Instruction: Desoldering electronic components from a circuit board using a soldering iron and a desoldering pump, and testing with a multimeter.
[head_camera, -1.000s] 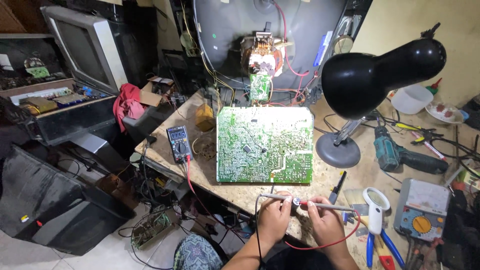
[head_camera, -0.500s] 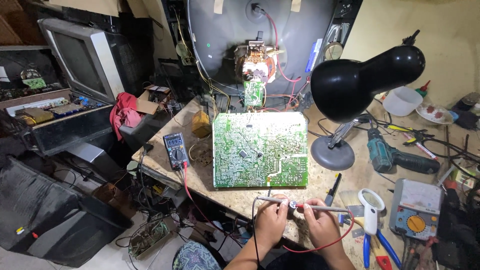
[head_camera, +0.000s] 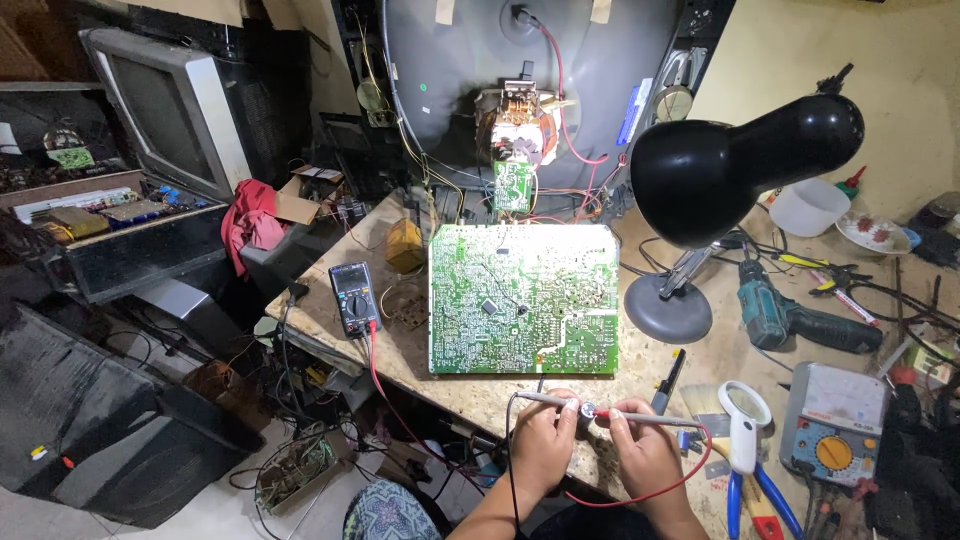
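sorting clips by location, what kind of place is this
Most likely an electronics repair bench, probably for old televisions. A large green circuit board lies on the worktable, an opened tube set stands behind it, and a digital multimeter sits beside the board. Both hands hold its probes together.

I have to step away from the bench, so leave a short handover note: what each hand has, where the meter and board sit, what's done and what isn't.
Left hand: holds the black probe, tip toward the right.
Right hand: holds the red probe, tip toward the left.
The two tips meet near a small component between the hands, at the bench's front edge.
Multimeter: left of the green circuit board, red lead plugged in.
The board lies flat, untouched; neither probe is on it yet.
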